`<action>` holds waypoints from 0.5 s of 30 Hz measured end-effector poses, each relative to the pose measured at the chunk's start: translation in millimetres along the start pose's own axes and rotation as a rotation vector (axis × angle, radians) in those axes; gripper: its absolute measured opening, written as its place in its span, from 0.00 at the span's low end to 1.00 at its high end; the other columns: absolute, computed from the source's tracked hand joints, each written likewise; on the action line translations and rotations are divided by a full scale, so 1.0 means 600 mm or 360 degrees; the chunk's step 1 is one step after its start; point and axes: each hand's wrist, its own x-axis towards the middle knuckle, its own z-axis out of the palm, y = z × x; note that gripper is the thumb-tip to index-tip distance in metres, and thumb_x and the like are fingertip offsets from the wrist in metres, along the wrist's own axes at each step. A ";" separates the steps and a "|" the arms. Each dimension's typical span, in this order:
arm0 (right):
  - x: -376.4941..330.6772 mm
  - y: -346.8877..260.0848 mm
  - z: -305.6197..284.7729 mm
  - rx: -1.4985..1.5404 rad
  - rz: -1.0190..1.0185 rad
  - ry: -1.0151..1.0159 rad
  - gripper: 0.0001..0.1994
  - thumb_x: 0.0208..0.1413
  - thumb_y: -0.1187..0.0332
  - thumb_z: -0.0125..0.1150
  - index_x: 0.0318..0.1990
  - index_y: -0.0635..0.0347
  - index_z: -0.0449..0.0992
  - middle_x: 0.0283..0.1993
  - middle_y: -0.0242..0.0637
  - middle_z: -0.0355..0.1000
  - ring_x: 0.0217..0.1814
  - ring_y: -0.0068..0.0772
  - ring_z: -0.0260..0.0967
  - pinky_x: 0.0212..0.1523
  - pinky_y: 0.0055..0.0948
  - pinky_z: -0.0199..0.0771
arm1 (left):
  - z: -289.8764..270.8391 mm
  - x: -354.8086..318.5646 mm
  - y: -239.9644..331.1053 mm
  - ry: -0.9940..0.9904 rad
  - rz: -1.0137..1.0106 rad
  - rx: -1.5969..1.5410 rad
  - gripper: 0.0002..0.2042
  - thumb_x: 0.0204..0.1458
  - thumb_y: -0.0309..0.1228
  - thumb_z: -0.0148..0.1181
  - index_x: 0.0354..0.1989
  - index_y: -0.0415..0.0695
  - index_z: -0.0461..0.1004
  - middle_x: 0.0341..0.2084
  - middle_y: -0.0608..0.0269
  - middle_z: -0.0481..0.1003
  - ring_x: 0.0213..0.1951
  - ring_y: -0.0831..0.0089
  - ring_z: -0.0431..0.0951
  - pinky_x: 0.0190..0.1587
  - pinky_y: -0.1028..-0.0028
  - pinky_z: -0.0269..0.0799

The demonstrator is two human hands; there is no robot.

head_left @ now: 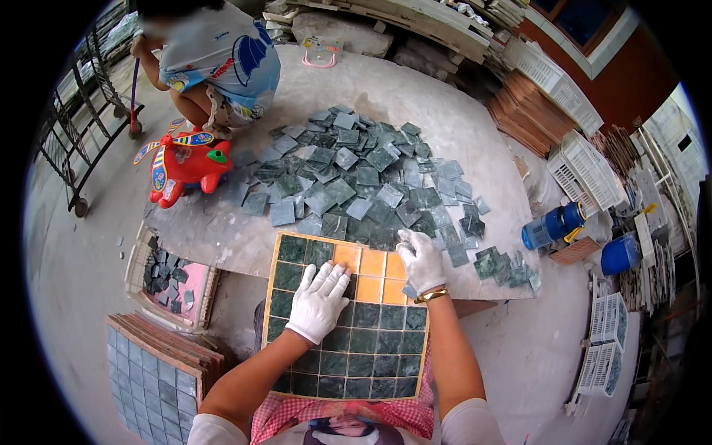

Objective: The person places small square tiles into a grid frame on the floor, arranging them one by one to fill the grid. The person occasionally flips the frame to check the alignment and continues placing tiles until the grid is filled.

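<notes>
A shallow gridded tray [426, 348] with a thin yellowish rim lies tilted at my lap, against the table's near edge. Dark green square stone tiles [337, 340] fill most of its cells; bare orange cells [371, 262] show toward its upper right. My left hand [317, 302], in a white knit glove, rests on the tiles with fingers stretched out. In a matching glove, my right hand [422, 261] is curled at the tray's upper right corner, and whatever its fingers hold is hidden. A loose grey tile [409, 290] lies just below it, near the wrist.
A wide heap of loose tiles [348, 167] covers the table's middle. A red toy plane [191, 167] and a squatting person [215, 63] are at left. Filled tile boards [144, 378] stack at lower left. A blue jug [554, 225] stands right, near white crates [586, 167].
</notes>
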 end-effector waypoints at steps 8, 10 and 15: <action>0.037 -0.033 0.002 -0.0555 -0.0205 -0.0473 0.26 0.45 0.66 0.67 0.54 0.56 0.68 0.55 0.40 0.66 0.53 0.45 0.68 0.51 0.38 0.70 | -0.022 -0.047 0.038 -0.0098 0.0052 -0.0119 0.33 0.46 0.47 0.59 0.57 0.37 0.65 0.60 0.51 0.63 0.63 0.54 0.59 0.64 0.52 0.49; 0.051 -0.038 -0.002 -0.0539 -0.0081 -0.0632 0.29 0.43 0.64 0.69 0.55 0.54 0.66 0.54 0.41 0.66 0.53 0.47 0.68 0.51 0.38 0.71 | -0.023 -0.045 0.038 -0.0084 0.0045 -0.0135 0.32 0.46 0.46 0.59 0.56 0.37 0.66 0.59 0.51 0.63 0.62 0.55 0.60 0.64 0.52 0.49; 0.053 -0.050 -0.005 -0.0773 0.0025 -0.0507 0.31 0.40 0.60 0.71 0.54 0.54 0.67 0.50 0.44 0.65 0.52 0.47 0.68 0.50 0.38 0.71 | -0.020 -0.049 0.037 -0.0043 0.0011 -0.0183 0.29 0.47 0.44 0.59 0.55 0.38 0.68 0.58 0.51 0.65 0.61 0.56 0.62 0.63 0.54 0.51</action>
